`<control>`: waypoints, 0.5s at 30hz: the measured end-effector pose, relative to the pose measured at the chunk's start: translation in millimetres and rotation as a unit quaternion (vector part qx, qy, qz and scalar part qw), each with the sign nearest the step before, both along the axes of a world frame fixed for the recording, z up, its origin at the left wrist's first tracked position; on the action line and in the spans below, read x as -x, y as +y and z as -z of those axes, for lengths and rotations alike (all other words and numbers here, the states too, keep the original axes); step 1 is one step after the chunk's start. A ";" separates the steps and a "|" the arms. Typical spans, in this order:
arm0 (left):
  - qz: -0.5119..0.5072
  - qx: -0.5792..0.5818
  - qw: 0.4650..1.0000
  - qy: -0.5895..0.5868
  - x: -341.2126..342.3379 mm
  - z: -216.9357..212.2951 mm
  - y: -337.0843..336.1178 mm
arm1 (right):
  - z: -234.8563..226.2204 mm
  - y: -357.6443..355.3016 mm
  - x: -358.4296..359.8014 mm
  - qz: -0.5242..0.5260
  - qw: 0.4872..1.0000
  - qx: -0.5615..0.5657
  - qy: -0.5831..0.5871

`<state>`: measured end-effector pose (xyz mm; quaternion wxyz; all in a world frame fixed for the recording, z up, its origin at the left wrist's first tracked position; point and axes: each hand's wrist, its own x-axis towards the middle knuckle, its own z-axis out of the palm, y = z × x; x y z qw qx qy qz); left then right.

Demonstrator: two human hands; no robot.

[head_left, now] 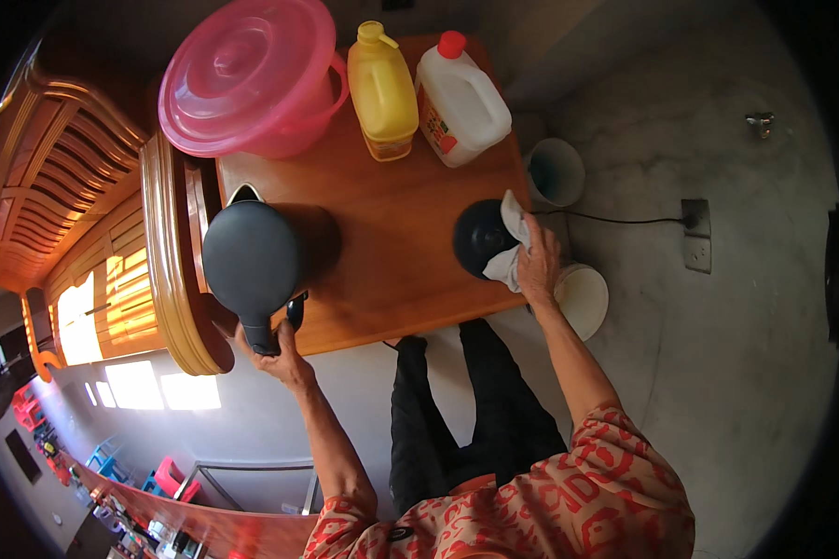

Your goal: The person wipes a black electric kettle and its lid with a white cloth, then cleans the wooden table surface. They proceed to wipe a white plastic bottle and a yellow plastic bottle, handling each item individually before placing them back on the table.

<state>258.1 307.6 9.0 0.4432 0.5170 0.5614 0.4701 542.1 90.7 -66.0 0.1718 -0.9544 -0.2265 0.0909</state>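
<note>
My left hand (pixel 277 356) is closed round the handle of a dark grey electric kettle (pixel 252 252), whose lid is down and whose spout points to the far side. At the table's right end sits the round black kettle base (pixel 476 235), its cord running off to the wall. My right hand (pixel 537 264) grips a white cloth (pixel 505 266), which lies against the right part of the base. Some of the fingers are hidden by the cloth.
On the wooden table (pixel 391 252), along its far side, stand a pink lidded bucket (pixel 242 79), a yellow jug (pixel 382 93) and a white jug with a red cap (pixel 461 102). Two pails, one bluish (pixel 557 172) and one white (pixel 584 303), stand beyond the right edge. A wooden bench (pixel 172 261) adjoins the left.
</note>
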 end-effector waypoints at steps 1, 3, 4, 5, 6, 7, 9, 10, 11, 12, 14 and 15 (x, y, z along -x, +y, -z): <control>-0.027 -0.048 0.997 0.050 3.9 2.9 -10.8 | 7.9 -1.1 -1.5 -0.016 1.000 0.017 -0.002; -0.066 -0.142 0.977 0.145 10.0 20.3 -30.7 | 25.8 -8.3 -1.9 -0.036 0.998 0.051 -0.008; -0.064 -0.111 0.982 0.141 6.0 19.3 -49.0 | 31.2 -11.1 -2.2 -0.047 0.998 0.045 -0.001; -0.060 -0.045 0.991 0.108 -1.2 26.1 -68.2 | 30.9 -10.3 -3.0 -0.052 0.998 0.032 -0.001; -0.012 0.048 0.995 0.081 -11.8 35.3 -86.5 | 29.7 -9.6 -3.1 -0.056 0.998 0.019 -0.002; 0.060 0.136 0.986 0.074 -40.3 27.8 -96.9 | 28.9 -9.6 -3.6 -0.059 0.998 0.007 -0.002; 0.145 0.204 0.968 0.015 -77.8 61.0 -116.9 | 26.6 -8.7 -5.8 -0.066 0.998 0.018 0.005; 0.173 0.240 0.955 0.015 -98.2 72.7 -124.3 | 26.1 -8.6 -7.2 -0.066 0.997 0.022 0.016; 0.199 0.255 0.946 -0.001 -116.0 87.3 -128.6 | 26.0 -9.2 -9.0 -0.064 0.997 0.027 0.028; 0.223 0.269 0.937 -0.017 -131.0 101.7 -131.1 | 27.1 -10.3 -11.2 -0.069 0.997 0.016 0.035; 0.232 0.286 0.929 -0.029 -154.9 123.3 -133.3 | 29.0 -15.0 -15.3 -0.076 0.996 -0.004 0.051; 0.236 0.294 0.926 -0.036 -163.9 130.7 -134.2 | 31.0 -16.6 -16.4 -0.077 0.996 -0.011 0.050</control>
